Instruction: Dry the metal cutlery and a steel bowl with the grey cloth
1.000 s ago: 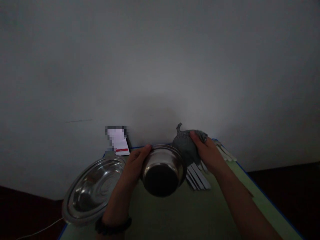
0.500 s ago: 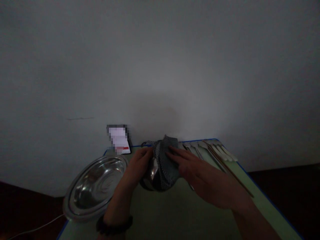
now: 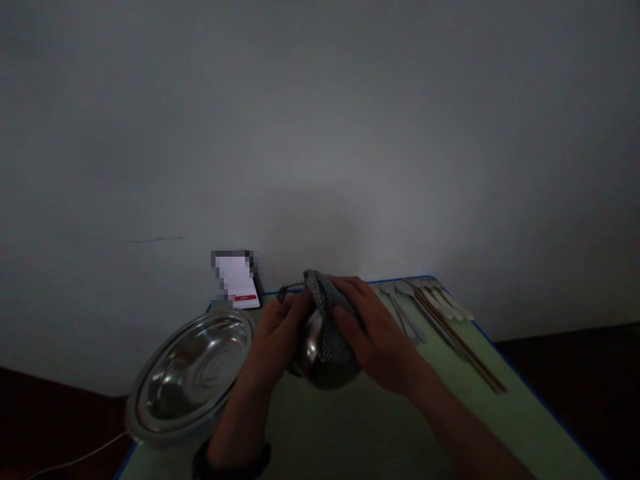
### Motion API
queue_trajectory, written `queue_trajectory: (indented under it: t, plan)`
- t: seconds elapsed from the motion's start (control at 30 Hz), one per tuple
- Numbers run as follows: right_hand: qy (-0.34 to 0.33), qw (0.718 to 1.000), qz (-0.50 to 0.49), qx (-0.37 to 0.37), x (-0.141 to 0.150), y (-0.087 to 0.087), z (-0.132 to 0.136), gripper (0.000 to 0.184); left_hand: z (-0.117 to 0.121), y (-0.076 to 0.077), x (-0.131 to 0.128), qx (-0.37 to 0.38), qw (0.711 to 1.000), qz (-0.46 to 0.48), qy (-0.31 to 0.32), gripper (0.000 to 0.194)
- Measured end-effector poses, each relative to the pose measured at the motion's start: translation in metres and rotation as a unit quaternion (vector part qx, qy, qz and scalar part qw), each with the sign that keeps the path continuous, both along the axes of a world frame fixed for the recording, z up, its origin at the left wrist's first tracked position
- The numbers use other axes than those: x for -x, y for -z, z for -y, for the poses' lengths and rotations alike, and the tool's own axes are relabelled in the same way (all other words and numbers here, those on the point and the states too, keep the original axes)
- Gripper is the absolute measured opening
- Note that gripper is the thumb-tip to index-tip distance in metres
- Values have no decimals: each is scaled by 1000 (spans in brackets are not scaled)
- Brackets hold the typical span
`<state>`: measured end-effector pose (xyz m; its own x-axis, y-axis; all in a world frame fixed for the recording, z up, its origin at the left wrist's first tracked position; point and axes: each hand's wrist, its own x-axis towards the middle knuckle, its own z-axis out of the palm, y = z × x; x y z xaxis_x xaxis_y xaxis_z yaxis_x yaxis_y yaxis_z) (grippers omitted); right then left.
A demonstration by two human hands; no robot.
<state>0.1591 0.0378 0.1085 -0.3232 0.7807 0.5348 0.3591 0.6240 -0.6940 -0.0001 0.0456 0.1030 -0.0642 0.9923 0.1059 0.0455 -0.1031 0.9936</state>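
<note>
A shiny steel bowl (image 3: 311, 347) is held tilted above the table, its outside partly covered. My left hand (image 3: 279, 330) grips the bowl's left side, the thumb along its upper edge. Across the right side of the bowl lies a grey patterned cloth (image 3: 327, 340). My right hand (image 3: 367, 327) presses this cloth against the metal, its fingers curved round it. Some of the bowl is hidden behind the cloth and both hands.
At left stands a large steel basin (image 3: 175, 380), with a phone (image 3: 240, 280) leaning on the wall behind it. Spoons (image 3: 400, 313), chopsticks (image 3: 475, 360) and white-handled cutlery (image 3: 453, 308) lie along the right of the green table (image 3: 400, 433). A white cable (image 3: 83, 457) runs at lower left.
My right hand has brought the cloth from beyond the bowl's right side onto its outside and now curls closer round it. My left hand keeps its hold.
</note>
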Motion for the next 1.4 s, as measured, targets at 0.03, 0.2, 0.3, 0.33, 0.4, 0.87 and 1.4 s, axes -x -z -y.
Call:
queue_trajectory:
  t: [0.03, 0.2, 0.3, 0.33, 0.4, 0.87, 1.4]
  plan:
    - [3, 999, -37, 8, 0, 2, -2, 38, 0, 0, -1, 8, 1000, 8, -16, 36]
    - [185, 938, -239, 173, 15, 22, -7, 52, 4, -17, -8, 11, 985, 53, -163, 40]
    - [223, 904, -281, 231, 27, 30, -3, 58, 7, -28, -11, 14, 974, 53, -222, 38]
    - [221, 905, -282, 230, 29, 30, -2, 57, 8, -30, -11, 16, 971, 44, -235, 37]
    - [213, 915, -276, 203, 28, 29, 0, 55, 7, -28, -10, 23, 967, 8, -254, 33]
    - [-25, 981, -81, 175, -13, 0, -10, 28, 14, -22, 2, 28, 993, -110, 29, 37]
    - [-20, 991, 15, 129, -18, 10, -21, 29, 5, -11, -1, 75, 992, -83, 54, 31]
